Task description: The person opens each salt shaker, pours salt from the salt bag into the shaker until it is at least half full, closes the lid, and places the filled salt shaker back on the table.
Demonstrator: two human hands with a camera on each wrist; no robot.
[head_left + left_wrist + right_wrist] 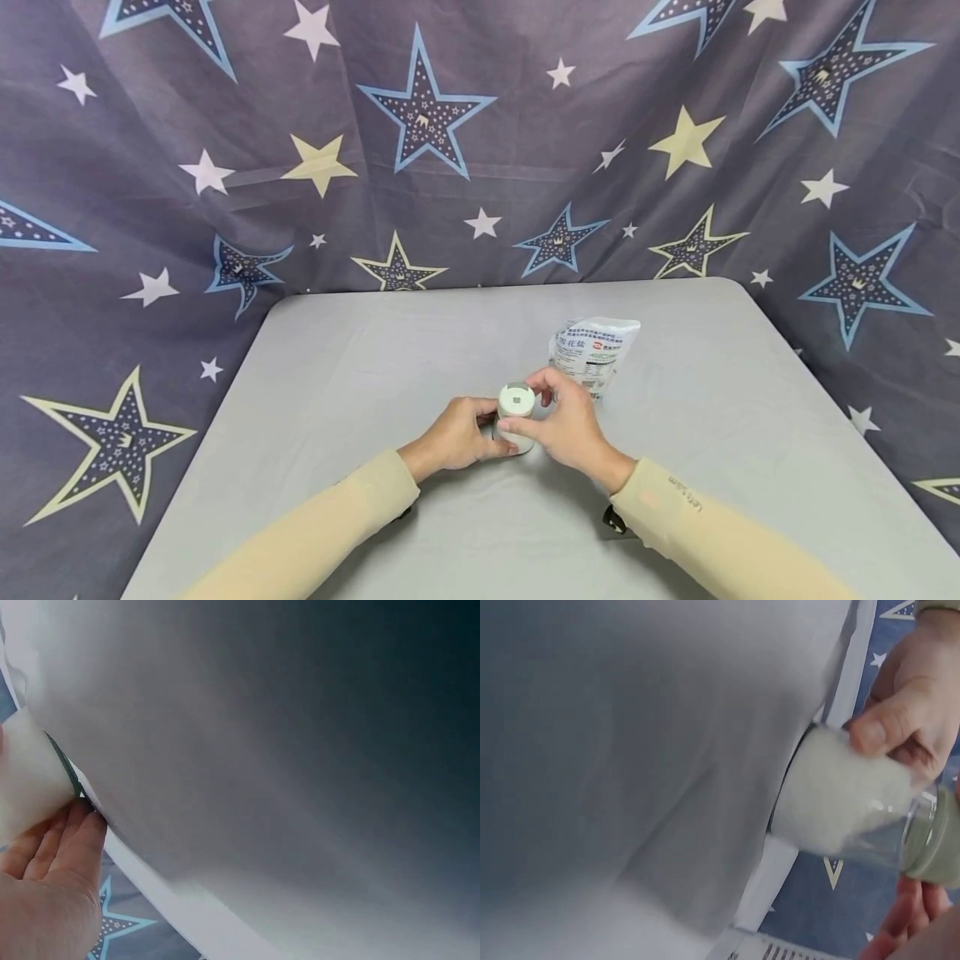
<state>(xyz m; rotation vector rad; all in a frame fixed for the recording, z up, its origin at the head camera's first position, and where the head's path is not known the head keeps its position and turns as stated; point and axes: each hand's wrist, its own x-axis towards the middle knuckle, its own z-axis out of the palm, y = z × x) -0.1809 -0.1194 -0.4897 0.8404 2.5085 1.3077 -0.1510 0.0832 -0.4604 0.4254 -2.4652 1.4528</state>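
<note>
A clear seasoning jar (840,795) with a pale green lid (517,398) stands upright on the grey table. White contents fill its lower part, and the upper part is see-through. My left hand (459,433) grips the jar's body low on its left side, thumb in front; in the left wrist view its fingers curl beside the jar (34,780). My right hand (572,425) holds the lid between thumb and fingers from the right. Just behind the right hand stands a printed white pouch of salt (592,350), its lower left part hidden by that hand.
The grey tabletop (360,358) stretches around the jar, its far edge close to a dark curtain (495,108) patterned with stars. A dark band (615,520) shows at the right wrist. Both sleeves are pale yellow.
</note>
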